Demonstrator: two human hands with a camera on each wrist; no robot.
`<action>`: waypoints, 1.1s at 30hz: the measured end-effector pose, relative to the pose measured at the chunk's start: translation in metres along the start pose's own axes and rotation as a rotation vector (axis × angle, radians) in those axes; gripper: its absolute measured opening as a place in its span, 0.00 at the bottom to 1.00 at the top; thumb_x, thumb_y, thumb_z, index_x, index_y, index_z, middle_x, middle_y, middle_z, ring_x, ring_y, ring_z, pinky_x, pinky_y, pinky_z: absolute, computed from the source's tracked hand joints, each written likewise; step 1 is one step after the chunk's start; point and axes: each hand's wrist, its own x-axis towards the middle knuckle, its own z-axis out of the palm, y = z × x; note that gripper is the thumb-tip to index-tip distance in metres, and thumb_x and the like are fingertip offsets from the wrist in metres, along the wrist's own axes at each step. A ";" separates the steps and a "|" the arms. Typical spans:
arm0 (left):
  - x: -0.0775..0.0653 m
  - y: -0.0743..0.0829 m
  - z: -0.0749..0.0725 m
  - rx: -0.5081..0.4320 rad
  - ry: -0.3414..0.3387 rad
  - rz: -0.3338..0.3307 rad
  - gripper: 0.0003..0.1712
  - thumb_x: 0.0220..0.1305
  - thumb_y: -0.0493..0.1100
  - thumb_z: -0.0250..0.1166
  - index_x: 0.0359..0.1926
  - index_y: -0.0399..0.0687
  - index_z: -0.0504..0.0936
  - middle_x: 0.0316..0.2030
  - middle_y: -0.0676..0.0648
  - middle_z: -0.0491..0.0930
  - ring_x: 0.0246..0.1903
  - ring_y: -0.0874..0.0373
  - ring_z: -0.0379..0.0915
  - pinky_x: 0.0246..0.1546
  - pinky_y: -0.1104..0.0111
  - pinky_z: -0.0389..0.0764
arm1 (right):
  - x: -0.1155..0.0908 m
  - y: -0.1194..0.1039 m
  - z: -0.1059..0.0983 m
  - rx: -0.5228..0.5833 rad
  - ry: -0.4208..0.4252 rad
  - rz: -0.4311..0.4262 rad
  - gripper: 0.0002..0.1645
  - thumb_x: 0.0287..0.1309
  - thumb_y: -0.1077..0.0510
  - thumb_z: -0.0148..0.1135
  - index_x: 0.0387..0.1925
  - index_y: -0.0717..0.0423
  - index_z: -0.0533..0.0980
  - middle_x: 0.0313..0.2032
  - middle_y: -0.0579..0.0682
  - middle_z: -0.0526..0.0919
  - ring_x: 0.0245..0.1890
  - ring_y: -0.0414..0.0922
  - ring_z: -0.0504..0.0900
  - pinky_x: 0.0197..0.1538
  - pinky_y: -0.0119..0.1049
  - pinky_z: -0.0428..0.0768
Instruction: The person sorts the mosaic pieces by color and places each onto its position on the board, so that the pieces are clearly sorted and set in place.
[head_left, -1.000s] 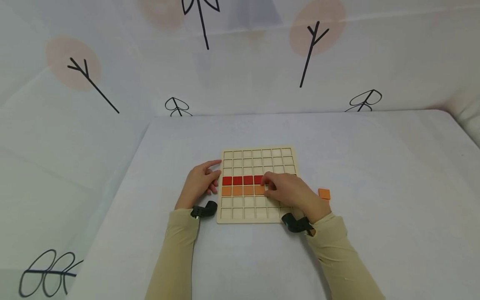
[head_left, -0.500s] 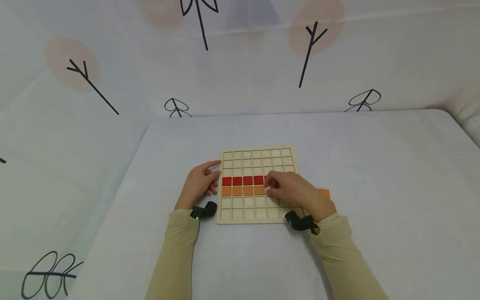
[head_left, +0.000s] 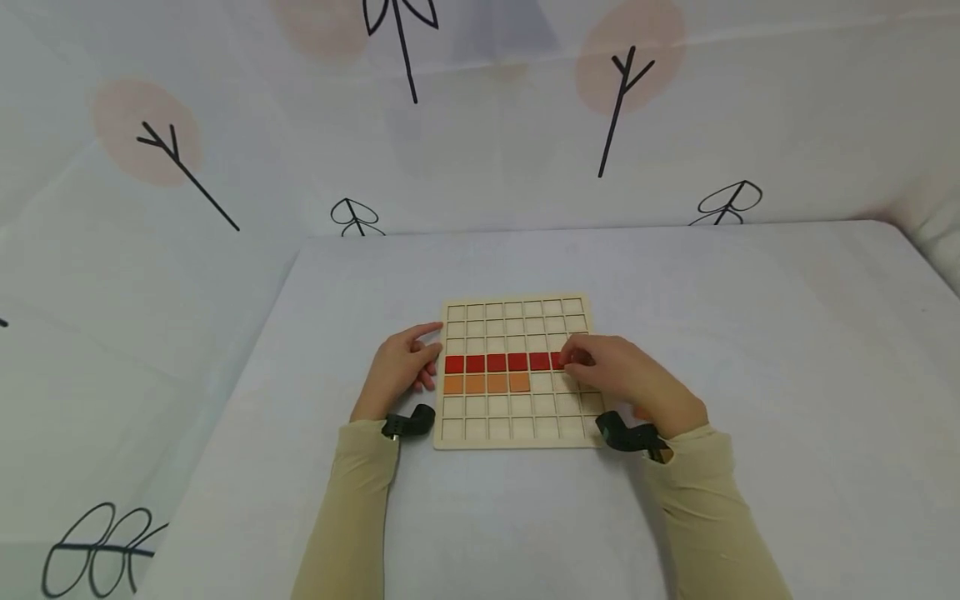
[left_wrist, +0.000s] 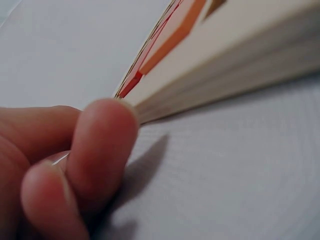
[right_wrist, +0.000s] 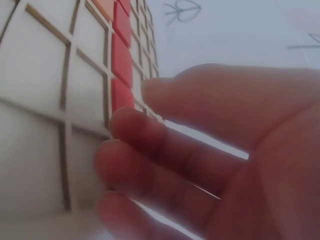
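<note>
A pale wooden grid board [head_left: 498, 406] lies on the table. Across its middle runs a row of red square tiles [head_left: 497, 362], with several orange square tiles [head_left: 474, 383] in the row nearer the person. My left hand [head_left: 401, 362] rests beside the board, fingertips at its left edge; the left wrist view has a fingertip [left_wrist: 104, 135] right at the board's side. My right hand [head_left: 626, 379] is over the board's right part, bent fingertips at the right end of the red row. In the right wrist view nothing shows between its fingers [right_wrist: 140, 165].
An orange piece [head_left: 640, 412] shows just right of the board, mostly hidden under the right wrist. White cloth covers the table [head_left: 787, 375], and a printed white cloth [head_left: 495, 150] hangs behind it. Dark cameras [head_left: 626, 435] are strapped to both wrists.
My right hand has slid to the right along the red row, uncovering more red tiles and bare cells, while its wrist now covers most of the loose orange piece. My left hand has stayed put.
</note>
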 end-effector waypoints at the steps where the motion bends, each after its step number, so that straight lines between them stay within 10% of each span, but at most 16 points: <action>1: 0.000 0.000 0.000 -0.001 0.000 0.001 0.21 0.60 0.49 0.59 0.55 0.69 0.70 0.22 0.43 0.76 0.15 0.50 0.75 0.15 0.65 0.75 | -0.001 0.001 -0.002 0.000 -0.004 0.008 0.05 0.57 0.57 0.55 0.36 0.51 0.74 0.31 0.45 0.76 0.33 0.44 0.71 0.39 0.39 0.70; 33: 0.000 -0.003 0.004 -0.003 0.004 -0.007 0.22 0.59 0.50 0.59 0.56 0.69 0.70 0.22 0.43 0.76 0.16 0.51 0.74 0.15 0.67 0.75 | -0.036 0.048 -0.034 0.080 -0.039 0.186 0.14 0.54 0.58 0.52 0.43 0.55 0.74 0.36 0.53 0.76 0.31 0.45 0.73 0.36 0.39 0.72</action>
